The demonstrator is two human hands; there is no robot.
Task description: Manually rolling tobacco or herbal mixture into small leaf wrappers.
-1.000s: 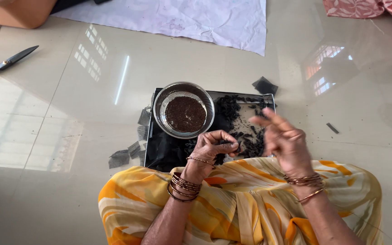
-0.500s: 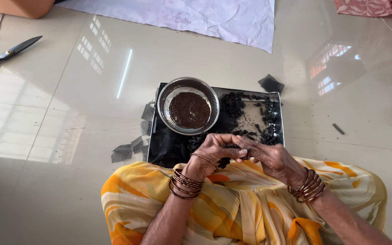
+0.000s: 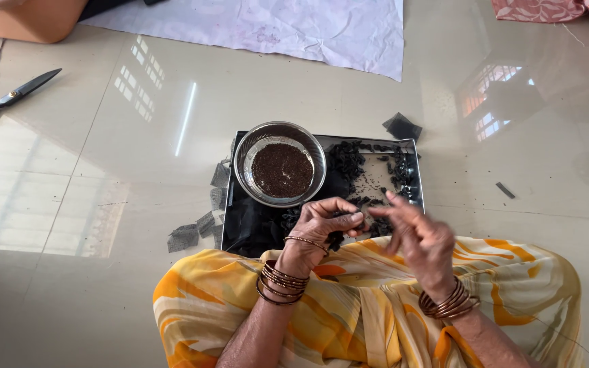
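On the glossy cream tiled floor (image 3: 138,157), seen from the head camera, a person sits cross-legged with a yellow and white patterned cloth (image 3: 349,307) over the lap. Just in front of the knees lies a rectangular dark metal tray (image 3: 414,170) scattered with small black dried pieces (image 3: 349,160). A round steel bowl (image 3: 250,177) holding fine dark brown seeds (image 3: 281,169) rests on the left part of that tray.

Both hands meet above the near edge of the tray. The left hand (image 3: 322,225), bangles on its wrist, has its fingers curled in narrowly, thumb and forefinger pinching a small black piece (image 3: 363,221). The right hand (image 3: 420,242), also bangled, is slightly blurred; its fingers are loosely spread and its fingertips touch the same piece from the other side.

Dark mesh scraps (image 3: 195,232) lie on the floor just left of the tray. Well apart, a pair of black-handled scissors (image 3: 8,101) lies at the far left, and a crumpled white sheet (image 3: 288,27) spreads across the top.
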